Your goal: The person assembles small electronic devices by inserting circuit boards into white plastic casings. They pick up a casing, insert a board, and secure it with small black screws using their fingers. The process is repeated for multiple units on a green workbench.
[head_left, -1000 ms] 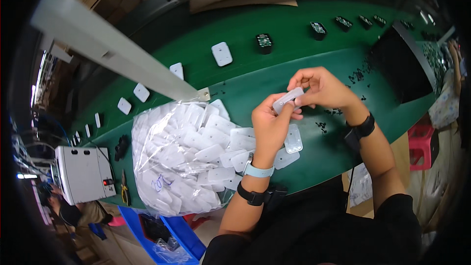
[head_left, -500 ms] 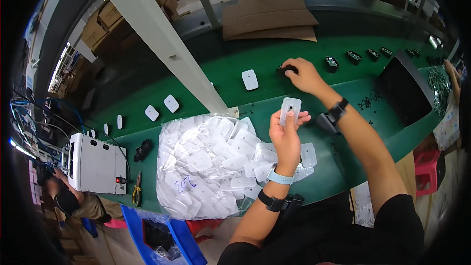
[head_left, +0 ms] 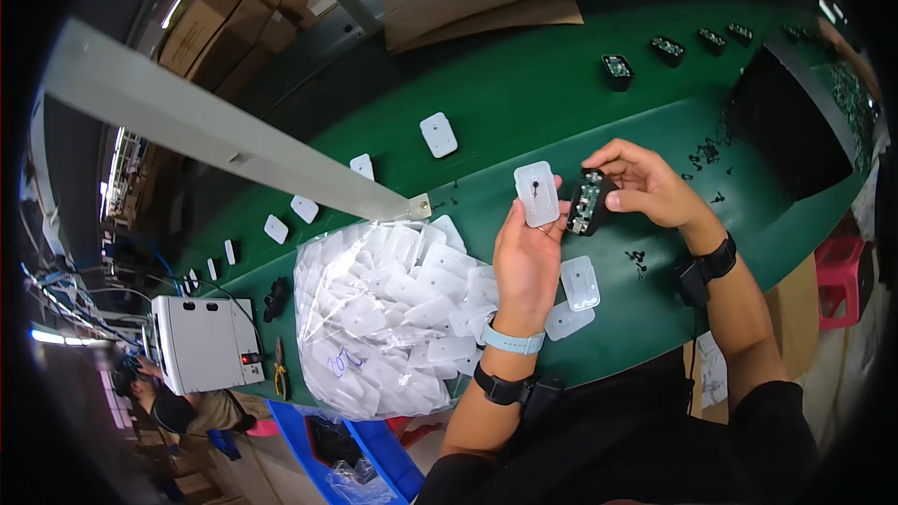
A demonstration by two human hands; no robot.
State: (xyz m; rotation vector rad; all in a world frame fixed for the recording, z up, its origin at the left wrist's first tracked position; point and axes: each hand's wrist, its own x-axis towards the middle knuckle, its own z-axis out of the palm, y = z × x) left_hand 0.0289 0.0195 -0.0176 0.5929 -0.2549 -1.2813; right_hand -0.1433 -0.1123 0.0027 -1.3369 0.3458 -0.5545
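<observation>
White cover (head_left: 537, 193) in left hand (head_left: 526, 257); black module (head_left: 587, 201) in right hand (head_left: 644, 185).

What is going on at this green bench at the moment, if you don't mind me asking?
A person is holding a white cover plate in the left hand and a small black module with its circuit board showing in the right hand, the two close together above the green bench. A clear bag of white covers lies beside the left forearm, and more black modules sit along the belt.
</observation>
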